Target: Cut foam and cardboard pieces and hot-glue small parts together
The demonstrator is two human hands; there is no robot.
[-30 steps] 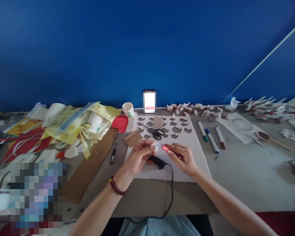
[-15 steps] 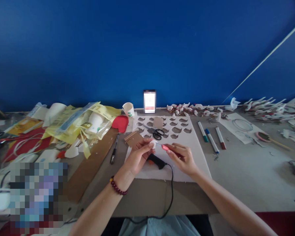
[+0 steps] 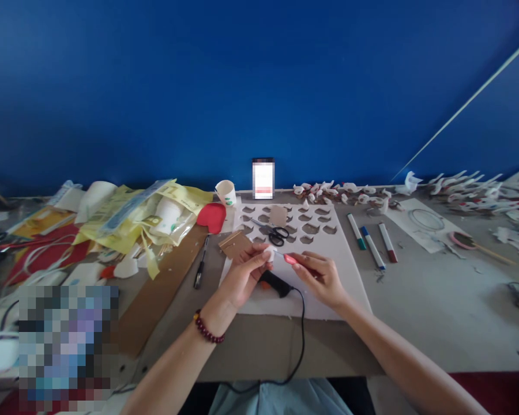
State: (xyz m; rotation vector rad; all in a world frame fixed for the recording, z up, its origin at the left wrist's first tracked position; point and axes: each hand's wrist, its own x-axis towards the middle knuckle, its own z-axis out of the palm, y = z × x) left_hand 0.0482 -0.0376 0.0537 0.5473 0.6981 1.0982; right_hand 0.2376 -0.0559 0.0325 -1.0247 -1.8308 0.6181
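Over the white board (image 3: 346, 282) my two hands are close together. My left hand (image 3: 242, 276) pinches a small white piece (image 3: 269, 253) whose shape is mostly covered by the fingers. Closed round a red-handled tool with a thin metal tip (image 3: 290, 259) is my right hand (image 3: 324, 279); the tip points left and meets the white piece or lies right beside it. Under the hands lies a black glue gun (image 3: 279, 285) with a cord running toward me. Scissors with black handles (image 3: 279, 236) rest on the board just beyond, among rows of cut-out holes.
Three markers (image 3: 372, 248) and a sheet of paper (image 3: 419, 225) lie to the right. Several small white bird-like figures (image 3: 350, 188) line the back. Left are a black pen (image 3: 202, 262), a paper cup (image 3: 225, 193), a cardboard strip (image 3: 155, 305) and yellow packaging (image 3: 125, 216).
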